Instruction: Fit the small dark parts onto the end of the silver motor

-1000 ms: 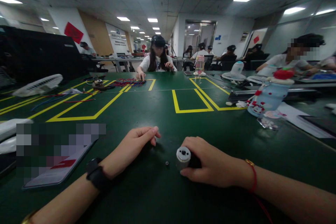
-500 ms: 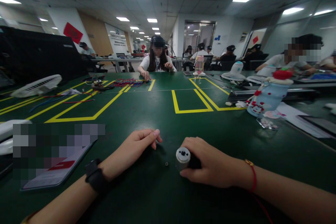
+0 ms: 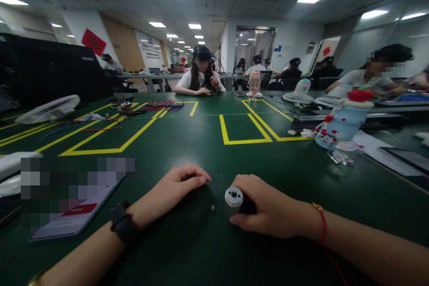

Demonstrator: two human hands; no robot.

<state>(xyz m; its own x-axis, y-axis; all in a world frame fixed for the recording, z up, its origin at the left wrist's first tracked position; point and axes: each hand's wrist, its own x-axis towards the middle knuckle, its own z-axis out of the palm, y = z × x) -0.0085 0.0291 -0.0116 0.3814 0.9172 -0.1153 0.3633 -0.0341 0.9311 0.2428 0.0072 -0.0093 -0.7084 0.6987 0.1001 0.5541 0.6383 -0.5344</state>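
Note:
My right hand [image 3: 264,205] is closed round a small motor [image 3: 233,196], a silver metal cylinder held upright on the green table. Its round end face points up, with a dark centre and small dark holes. My fingers hide its far side. To its left lies a tiny metal ring, perhaps a gear or nut [image 3: 212,208], on the table surface. My left hand [image 3: 182,183] rests just beyond and left of that ring, fingers stretched forward and thumb alongside. Nothing shows in the left hand, and it touches neither the ring nor the motor.
A phone [image 3: 77,214] lies at the left, near a white fan [image 3: 50,109]. Red and blue wires [image 3: 164,106] are heaped farther back. A blue bottle [image 3: 345,120] stands at the right. Opposite sits a person [image 3: 201,76]; yellow tape [image 3: 248,141] marks the table.
My left fingers have straightened and reached slightly to the right. The right hand and motor have stayed put. The person opposite has drawn a hand back from the wires.

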